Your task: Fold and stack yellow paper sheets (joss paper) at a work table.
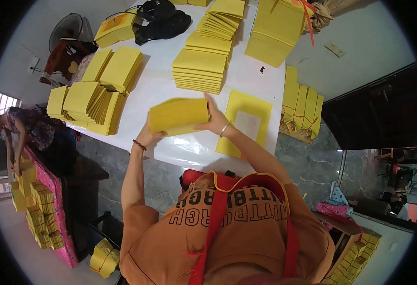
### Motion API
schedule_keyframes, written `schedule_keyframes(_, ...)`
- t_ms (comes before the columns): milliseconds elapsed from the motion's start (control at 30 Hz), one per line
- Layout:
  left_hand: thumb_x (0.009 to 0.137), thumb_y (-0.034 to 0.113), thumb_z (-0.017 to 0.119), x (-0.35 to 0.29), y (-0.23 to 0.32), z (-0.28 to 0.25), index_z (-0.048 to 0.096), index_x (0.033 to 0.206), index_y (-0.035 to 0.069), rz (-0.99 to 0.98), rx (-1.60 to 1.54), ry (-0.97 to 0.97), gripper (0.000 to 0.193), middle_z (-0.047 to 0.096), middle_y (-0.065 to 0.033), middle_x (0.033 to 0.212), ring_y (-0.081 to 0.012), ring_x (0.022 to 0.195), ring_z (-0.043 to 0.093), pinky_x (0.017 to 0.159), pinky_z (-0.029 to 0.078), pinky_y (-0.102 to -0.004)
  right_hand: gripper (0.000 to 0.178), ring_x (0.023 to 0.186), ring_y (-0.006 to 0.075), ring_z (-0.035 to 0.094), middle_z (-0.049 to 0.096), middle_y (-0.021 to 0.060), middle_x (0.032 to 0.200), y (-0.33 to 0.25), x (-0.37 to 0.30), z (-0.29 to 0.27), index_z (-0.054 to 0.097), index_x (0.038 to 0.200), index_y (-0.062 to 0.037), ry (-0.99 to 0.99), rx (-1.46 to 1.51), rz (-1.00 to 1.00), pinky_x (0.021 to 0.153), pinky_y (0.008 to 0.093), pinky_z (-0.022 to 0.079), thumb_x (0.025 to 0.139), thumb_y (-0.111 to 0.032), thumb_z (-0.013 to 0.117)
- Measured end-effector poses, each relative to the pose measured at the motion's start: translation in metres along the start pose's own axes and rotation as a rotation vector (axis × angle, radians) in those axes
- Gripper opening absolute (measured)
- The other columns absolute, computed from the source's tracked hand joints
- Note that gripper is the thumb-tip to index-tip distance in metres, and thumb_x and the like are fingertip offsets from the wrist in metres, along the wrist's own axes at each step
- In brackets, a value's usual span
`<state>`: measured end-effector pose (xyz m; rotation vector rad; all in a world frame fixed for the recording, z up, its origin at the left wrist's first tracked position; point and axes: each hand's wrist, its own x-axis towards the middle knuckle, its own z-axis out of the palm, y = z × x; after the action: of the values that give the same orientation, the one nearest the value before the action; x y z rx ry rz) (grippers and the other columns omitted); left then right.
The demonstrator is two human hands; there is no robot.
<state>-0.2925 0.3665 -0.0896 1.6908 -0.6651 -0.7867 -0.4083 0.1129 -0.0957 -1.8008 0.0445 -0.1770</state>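
Note:
Between my two hands I grip a thick stack of yellow paper (179, 115) over the near part of the white-topped table (163, 148). My left hand (147, 134) closes on its left end, with the thumb along the near edge. At the right end my right hand (214, 118) holds it, thumb below and fingers behind. Just beyond lies a long row of fanned yellow paper stacks (199, 71). To the right of my right hand, a flat yellow sheet with a pale rectangle (247, 122) rests on the table.
More yellow stacks (87, 97) stand at the table's left, and a tall yellow block (272, 33) at the far right. A black cloth-like item (163, 28) lies at the back. Tied bundles (301, 102) sit beyond the right edge. Another person (25, 126) works at a pink-covered table (58, 218).

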Motion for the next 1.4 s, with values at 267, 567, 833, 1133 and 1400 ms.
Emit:
schedule_keyframes(267,0.063,0.008,0.072,0.000,0.021,0.002,0.046,0.117,0.000,-0.144,0.133,-0.038,0.060,0.051,-0.0081,0.115,-0.0202,0.101,0.049,0.086,0.041,-0.0295,0.084,0.102,0.0220,0.050,0.048,0.0117,0.109,0.016,0.005,0.003,0.037,0.119,0.0013,0.019,0.082,-0.052,0.090,0.0322,0.041,0.053,-0.019,0.084)
schedule_keyframes(567,0.091,0.034,0.044,0.019,0.147,0.039,0.015,0.139,0.004,0.238,-0.545,-0.225,0.064,0.049,-0.0126,0.120,-0.0182,0.104,0.051,0.089,0.040,-0.0322,0.040,0.105,0.0247,0.054,0.057,0.0093,0.113,-0.033,-0.043,-0.053,0.052,0.116,-0.0105,-0.028,1.617,0.214,0.089,0.0419,0.045,0.085,-0.035,0.050)
schedule_keyframes(833,0.083,0.015,0.061,0.037,0.181,0.114,0.038,0.130,0.003,0.447,-0.261,0.061,0.054,0.055,-0.0054,0.097,-0.0076,0.082,0.053,0.074,0.044,-0.0208,0.049,0.110,0.0226,0.053,0.051,0.0056,0.125,-0.052,-0.055,-0.050,0.044,0.125,-0.0162,0.232,1.708,0.228,0.079,0.0390,0.050,0.087,-0.045,0.033)
schedule_keyframes(1133,0.081,0.013,0.062,0.038,0.192,0.132,0.050,0.118,0.001,0.469,0.098,0.255,0.040,0.058,-0.0042,0.095,-0.0066,0.075,0.052,0.070,0.045,-0.0217,0.045,0.111,0.0227,0.052,0.053,0.0058,0.122,-0.049,-0.059,-0.047,0.049,0.122,-0.0128,0.088,1.801,0.138,0.094,0.0385,0.041,0.087,-0.040,0.037)
schedule_keyframes(1400,0.080,0.012,0.055,0.039,0.190,0.136,0.054,0.107,0.002,0.592,0.293,0.454,0.029,0.058,-0.0103,0.089,-0.0161,0.067,0.056,0.059,0.047,-0.0261,0.045,0.111,0.0227,0.052,0.053,0.0047,0.122,-0.049,-0.061,-0.042,0.049,0.122,-0.0151,0.053,1.874,0.171,0.095,0.0397,0.040,0.088,-0.040,0.035)
